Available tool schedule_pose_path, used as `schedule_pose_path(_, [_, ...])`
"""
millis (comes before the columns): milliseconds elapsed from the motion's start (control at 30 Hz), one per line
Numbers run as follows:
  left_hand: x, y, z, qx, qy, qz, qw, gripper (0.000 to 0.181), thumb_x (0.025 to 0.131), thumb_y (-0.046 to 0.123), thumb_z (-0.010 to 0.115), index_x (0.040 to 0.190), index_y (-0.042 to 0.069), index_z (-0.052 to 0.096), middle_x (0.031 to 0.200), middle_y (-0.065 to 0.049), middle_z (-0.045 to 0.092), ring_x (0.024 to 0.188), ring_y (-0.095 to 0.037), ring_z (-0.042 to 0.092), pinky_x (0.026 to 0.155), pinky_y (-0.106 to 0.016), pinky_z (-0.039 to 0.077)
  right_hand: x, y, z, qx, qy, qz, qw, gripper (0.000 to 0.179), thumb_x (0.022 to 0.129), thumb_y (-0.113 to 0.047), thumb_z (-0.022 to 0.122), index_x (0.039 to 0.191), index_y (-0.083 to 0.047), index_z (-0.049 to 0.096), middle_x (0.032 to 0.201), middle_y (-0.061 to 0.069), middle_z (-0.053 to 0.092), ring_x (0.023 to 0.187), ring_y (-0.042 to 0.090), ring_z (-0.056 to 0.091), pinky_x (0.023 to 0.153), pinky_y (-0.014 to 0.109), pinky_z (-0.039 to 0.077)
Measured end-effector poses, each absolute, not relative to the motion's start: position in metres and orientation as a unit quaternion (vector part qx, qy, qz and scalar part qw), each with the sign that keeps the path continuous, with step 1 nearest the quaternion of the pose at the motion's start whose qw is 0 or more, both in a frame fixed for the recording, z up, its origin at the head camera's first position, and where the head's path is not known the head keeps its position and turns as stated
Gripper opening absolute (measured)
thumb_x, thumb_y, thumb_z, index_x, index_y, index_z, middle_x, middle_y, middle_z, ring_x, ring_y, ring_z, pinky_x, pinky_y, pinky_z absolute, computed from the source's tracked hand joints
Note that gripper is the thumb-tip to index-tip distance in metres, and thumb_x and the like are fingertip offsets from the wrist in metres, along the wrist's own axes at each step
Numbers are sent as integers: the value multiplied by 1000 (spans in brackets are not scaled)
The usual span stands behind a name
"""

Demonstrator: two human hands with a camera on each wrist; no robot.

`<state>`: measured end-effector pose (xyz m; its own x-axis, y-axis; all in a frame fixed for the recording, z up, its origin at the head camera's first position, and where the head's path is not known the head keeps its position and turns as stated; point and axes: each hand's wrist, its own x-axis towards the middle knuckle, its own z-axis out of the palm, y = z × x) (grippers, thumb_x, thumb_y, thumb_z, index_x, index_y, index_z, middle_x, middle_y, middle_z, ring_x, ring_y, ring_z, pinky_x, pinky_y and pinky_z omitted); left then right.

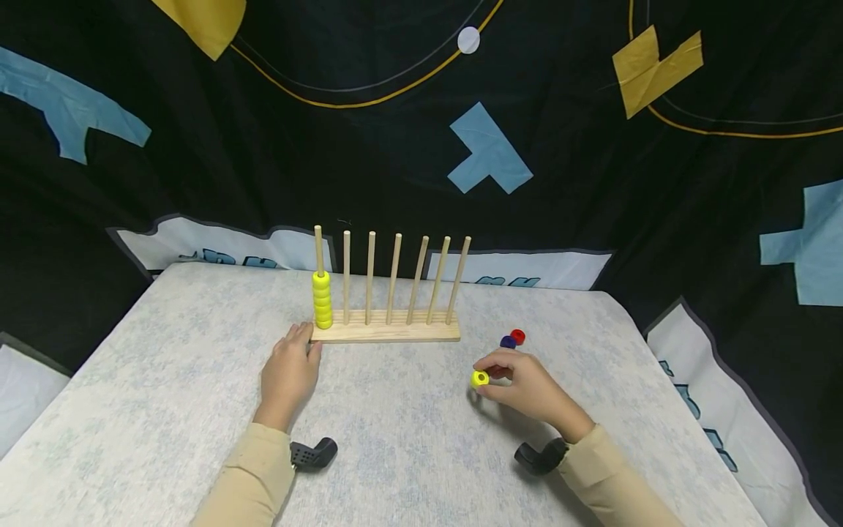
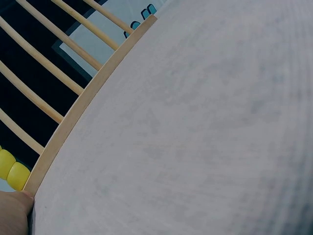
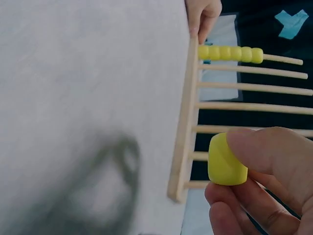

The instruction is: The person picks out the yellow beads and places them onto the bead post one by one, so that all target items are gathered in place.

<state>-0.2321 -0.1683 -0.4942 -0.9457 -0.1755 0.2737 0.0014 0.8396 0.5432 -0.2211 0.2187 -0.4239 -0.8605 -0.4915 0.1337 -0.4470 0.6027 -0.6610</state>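
A wooden peg rack [image 1: 388,333] with a row of upright pegs stands towards the back of the table. Several yellow beads [image 1: 322,300] are stacked on its leftmost peg; the other pegs are bare. My left hand [image 1: 287,373] holds the left end of the rack's base, thumb at the front. To the right of the rack and nearer me, my right hand [image 1: 523,384] pinches a yellow bead [image 3: 225,159] between thumb and fingers, off the table. The bead's hole shows in the head view.
Beyond the right hand lie a dark blue bead [image 1: 508,342] and a red bead [image 1: 518,337], close together on the pale patterned table [image 1: 395,439]. A black cloth [image 1: 369,168] with blue and yellow shapes hangs behind the table.
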Motion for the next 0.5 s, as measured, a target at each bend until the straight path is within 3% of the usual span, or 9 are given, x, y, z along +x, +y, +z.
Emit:
schedule_pose_path(267, [-233, -168, -493, 49, -948, -276, 151, 49, 103, 22, 53, 145, -2, 45, 151, -23, 44, 140, -46, 41, 106, -68, 39, -233, 187, -409, -271, 878, -393, 32, 29, 84, -12, 79, 112, -15, 72, 110, -5, 69, 96, 11, 65, 89, 32, 58])
schedule_pose_path(500, [-232, -168, -491, 51, -948, -278, 147, 49, 103, 22, 53, 145, -3, 45, 151, -23, 44, 140, -46, 41, 105, -68, 40, -250, 156, -389, -289, 868, -404, 3, 30, 86, -15, 79, 115, -12, 72, 112, -2, 69, 96, 14, 63, 90, 32, 59])
